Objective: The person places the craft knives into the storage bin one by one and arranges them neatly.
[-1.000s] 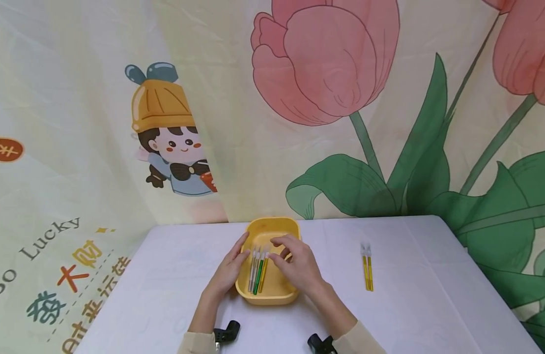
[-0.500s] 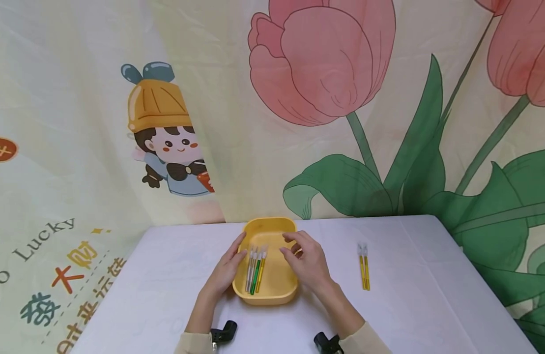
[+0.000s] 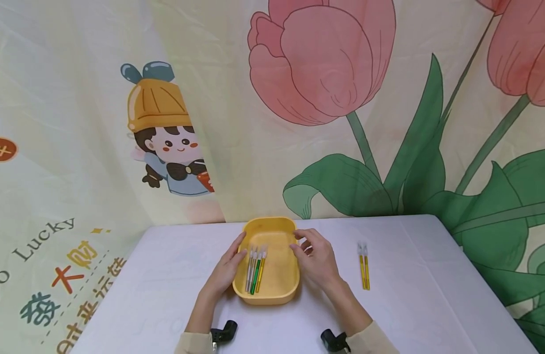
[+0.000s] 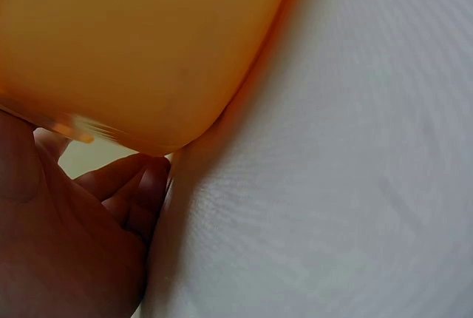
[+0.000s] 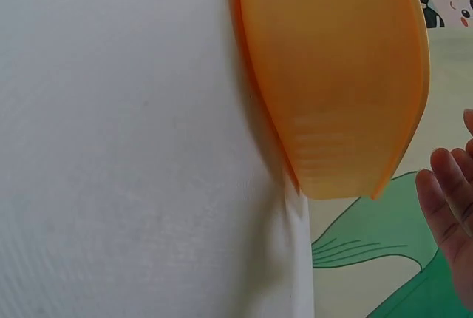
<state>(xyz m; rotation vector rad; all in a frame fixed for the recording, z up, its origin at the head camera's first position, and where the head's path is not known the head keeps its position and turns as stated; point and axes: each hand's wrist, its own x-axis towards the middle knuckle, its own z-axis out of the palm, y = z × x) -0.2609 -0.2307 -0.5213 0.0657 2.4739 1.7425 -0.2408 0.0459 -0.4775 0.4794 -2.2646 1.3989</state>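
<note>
A yellow tray (image 3: 281, 280) stands at the middle of the table, holding several slim pen-like sticks (image 3: 256, 270) with clear caps. They lie side by side along its left part, in silver, green and gold. My left hand (image 3: 225, 270) grips the tray's left side, thumb at the rim; the left wrist view shows its fingers (image 4: 151, 185) against the outer wall. Beside the right rim, my right hand (image 3: 318, 258) holds nothing, its fingers loosely bent. In the right wrist view this hand (image 5: 451, 214) appears apart from the tray wall (image 5: 340, 89).
Two gold sticks (image 3: 364, 273) with clear caps lie together on the white tablecloth (image 3: 414, 295), right of my right hand. Behind the table hangs a printed cloth (image 3: 237, 98) with tulips and a cartoon figure.
My right hand has moved right, from over the inside of the tray to its right rim. The left hand stays on the tray, and the sticks lie as before.
</note>
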